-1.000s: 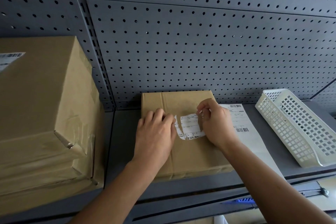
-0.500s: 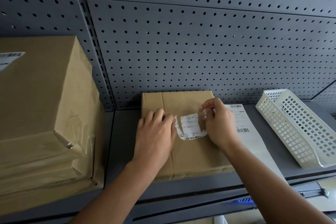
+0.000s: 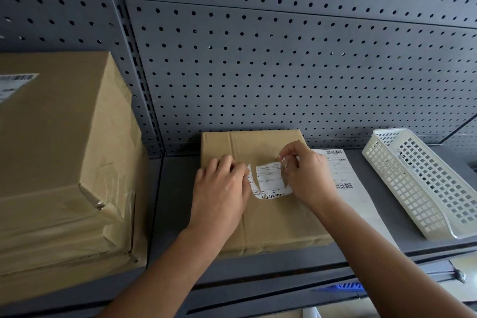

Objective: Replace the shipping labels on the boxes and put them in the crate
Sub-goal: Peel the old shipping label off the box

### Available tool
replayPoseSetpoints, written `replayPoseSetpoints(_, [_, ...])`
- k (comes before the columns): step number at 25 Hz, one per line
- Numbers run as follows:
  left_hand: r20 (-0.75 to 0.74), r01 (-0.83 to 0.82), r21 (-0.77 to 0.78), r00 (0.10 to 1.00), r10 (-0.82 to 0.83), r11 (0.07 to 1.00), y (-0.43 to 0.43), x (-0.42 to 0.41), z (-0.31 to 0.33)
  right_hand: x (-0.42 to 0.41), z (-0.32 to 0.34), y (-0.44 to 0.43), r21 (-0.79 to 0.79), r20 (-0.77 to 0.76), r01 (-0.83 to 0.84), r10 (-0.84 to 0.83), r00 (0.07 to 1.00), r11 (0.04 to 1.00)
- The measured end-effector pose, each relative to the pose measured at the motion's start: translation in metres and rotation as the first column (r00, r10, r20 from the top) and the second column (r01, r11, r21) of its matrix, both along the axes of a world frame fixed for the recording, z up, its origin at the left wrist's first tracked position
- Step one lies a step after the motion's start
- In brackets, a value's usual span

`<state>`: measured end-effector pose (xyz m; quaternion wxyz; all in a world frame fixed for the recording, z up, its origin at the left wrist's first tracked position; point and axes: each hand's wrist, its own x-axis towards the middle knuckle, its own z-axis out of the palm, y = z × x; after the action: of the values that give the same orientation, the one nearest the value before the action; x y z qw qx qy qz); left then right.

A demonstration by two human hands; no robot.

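**A:** Peeling label (image 3: 271,182): where is it?
**B:** On the small box (image 3: 271,222), at the shelf's (image 3: 175,201) back edge; the right hand (image 3: 307,175) pinches its lifted upper right corner.
**A:** Left hand (image 3: 219,188)?
**B:** Palm down on the box, fingertips at the label's torn left edge; whether they grip it, I cannot tell.
**A:** Beside?
**B:** Printed sheet (image 3: 347,188), then white crate (image 3: 423,188), toward the right edge.

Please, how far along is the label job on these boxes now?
Done: nothing finished; no box lies in the crate. In hand: the right hand pinches the torn old label, half peeled off the small box; the left hand rests on it. Left: stick on the new label, redo the big box, crate both.
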<state>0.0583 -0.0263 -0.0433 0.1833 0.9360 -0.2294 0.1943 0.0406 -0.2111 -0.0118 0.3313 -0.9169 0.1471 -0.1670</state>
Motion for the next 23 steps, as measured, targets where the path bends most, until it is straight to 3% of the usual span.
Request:
replayPoseSetpoints(5, [-0.004,-0.006,0.006,1.000,0.006,1.000,0.000,0.000,0.000,0.001,-0.005,0.003,-0.078,0.054,-0.006,0.011,0.998,0.997])
replayPoseSetpoints(11, [-0.018,-0.009,-0.002,1.000,0.009,1.000,-0.001,0.001,0.001,0.006,0.005,-0.006,0.124,-0.053,-0.090,0.097,0.994,0.988])
replayPoseSetpoints(14, [-0.019,-0.007,-0.012,1.000,0.007,1.000,-0.001,0.001,0.001,0.006,0.011,0.001,0.053,-0.001,-0.234,0.235,0.972,0.971])
replayPoseSetpoints(17, [-0.008,-0.005,-0.022,1.000,0.005,1.000,-0.001,0.001,0.000,0.009,0.012,0.008,-0.029,-0.043,-0.400,0.398,0.916,0.916])
replayPoseSetpoints(23, [-0.015,-0.009,-0.008,1.000,0.009,1.000,-0.001,0.001,-0.001,0.020,0.007,0.003,-0.140,-0.085,-0.511,0.504,0.859,0.848])
